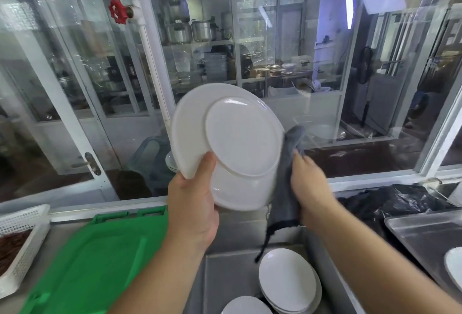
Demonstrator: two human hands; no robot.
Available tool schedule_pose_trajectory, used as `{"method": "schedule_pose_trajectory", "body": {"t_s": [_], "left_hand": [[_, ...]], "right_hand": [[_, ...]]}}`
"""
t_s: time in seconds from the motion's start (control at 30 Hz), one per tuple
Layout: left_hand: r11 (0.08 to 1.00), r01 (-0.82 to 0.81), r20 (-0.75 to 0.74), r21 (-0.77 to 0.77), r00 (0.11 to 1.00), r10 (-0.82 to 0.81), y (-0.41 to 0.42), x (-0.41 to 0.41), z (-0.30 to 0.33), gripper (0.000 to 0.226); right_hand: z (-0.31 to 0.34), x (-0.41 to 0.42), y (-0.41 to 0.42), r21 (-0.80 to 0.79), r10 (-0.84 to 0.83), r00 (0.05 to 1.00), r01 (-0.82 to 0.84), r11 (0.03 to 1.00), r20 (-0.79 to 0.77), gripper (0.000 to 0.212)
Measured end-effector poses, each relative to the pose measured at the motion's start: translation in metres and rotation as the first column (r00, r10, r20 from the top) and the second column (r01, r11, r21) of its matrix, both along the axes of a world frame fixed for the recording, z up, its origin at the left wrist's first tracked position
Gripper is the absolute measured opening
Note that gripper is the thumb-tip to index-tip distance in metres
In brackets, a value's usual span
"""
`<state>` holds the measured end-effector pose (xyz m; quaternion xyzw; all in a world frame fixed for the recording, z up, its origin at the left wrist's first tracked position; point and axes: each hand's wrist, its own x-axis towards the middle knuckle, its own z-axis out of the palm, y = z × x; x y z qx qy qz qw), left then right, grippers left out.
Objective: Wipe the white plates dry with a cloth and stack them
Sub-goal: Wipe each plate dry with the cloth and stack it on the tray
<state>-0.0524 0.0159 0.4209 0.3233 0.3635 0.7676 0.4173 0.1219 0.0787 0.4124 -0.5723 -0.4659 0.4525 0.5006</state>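
Note:
A white plate [235, 138] is held up on edge in front of me, its underside facing the camera. My left hand [192, 201] grips its lower left rim, thumb across the back. My right hand [307, 183] holds a grey cloth [287, 176] against the plate's right rim; the cloth hangs down below the hand. The plate's far face is hidden. Below, in a steel sink [225, 276], several white plates [287, 281] lie stacked, with another white plate [246, 306] at the bottom edge.
A green plastic tray [95, 263] lies upside down on the counter at the left, beside a white mesh basket [22, 238]. A steel tray [425, 236] with a white dish [453, 266] sits at the right, behind it a black plastic bag [390, 201]. Glass windows stand right behind the counter.

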Motion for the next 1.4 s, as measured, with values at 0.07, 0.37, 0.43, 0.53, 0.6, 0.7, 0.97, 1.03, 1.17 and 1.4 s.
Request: {"method": "schedule_pose_trajectory", "body": {"t_s": [0.07, 0.37, 0.43, 0.53, 0.6, 0.7, 0.97, 1.03, 1.17, 1.4], "left_hand": [[0.999, -0.042, -0.033, 0.010, 0.999, 0.042, 0.004, 0.004, -0.005, 0.041], [0.987, -0.127, -0.520, 0.095, 0.839, 0.158, -0.004, -0.005, -0.022, 0.017], [0.985, -0.134, -0.577, 0.106, 0.799, 0.171, -0.007, -0.007, -0.021, 0.014], [0.984, -0.144, -0.666, 0.105, 0.725, 0.177, -0.008, -0.011, -0.020, 0.009], [0.982, -0.153, -0.722, 0.112, 0.666, 0.186, -0.008, -0.015, -0.022, 0.027], [0.975, -0.132, -0.783, 0.178, 0.582, 0.221, -0.011, -0.021, -0.023, 0.051], [0.943, 0.144, -0.953, 0.301, 0.082, 0.291, -0.020, -0.037, -0.008, 0.007], [0.915, 0.273, -0.947, 0.297, -0.041, 0.319, -0.022, -0.040, -0.006, 0.027], [0.884, 0.422, -0.902, 0.200, -0.273, 0.334, -0.023, -0.048, 0.000, 0.056], [0.904, 0.410, -0.907, 0.123, -0.323, 0.270, -0.015, -0.059, -0.001, 0.055]], "right_hand": [[-0.021, -0.020, -0.015, -0.104, 0.002, 0.974, -0.026, 0.994, -0.225, 0.059], [-0.042, -0.027, -0.032, -0.326, 0.107, 0.916, -0.244, 0.913, -0.386, 0.027], [-0.035, -0.014, -0.030, -0.338, 0.197, 0.949, -0.275, 0.900, -0.248, 0.019], [-0.029, -0.001, -0.023, -0.313, 0.368, 0.922, -0.388, 0.867, -0.124, 0.025], [-0.024, 0.005, -0.020, -0.236, 0.395, 0.918, -0.393, 0.889, -0.043, 0.028], [-0.017, 0.014, -0.013, -0.179, 0.271, 0.926, -0.323, 0.929, -0.262, 0.029], [0.007, 0.051, -0.001, -0.129, 0.113, 0.752, -0.256, 0.958, -0.650, 0.079], [0.011, 0.056, -0.001, -0.110, 0.172, 0.739, -0.316, 0.942, -0.652, 0.089], [0.006, 0.061, -0.006, -0.097, 0.285, 0.736, -0.429, 0.898, -0.614, 0.071], [-0.015, 0.059, -0.013, -0.060, 0.269, 0.762, -0.374, 0.926, -0.589, 0.042]]}}
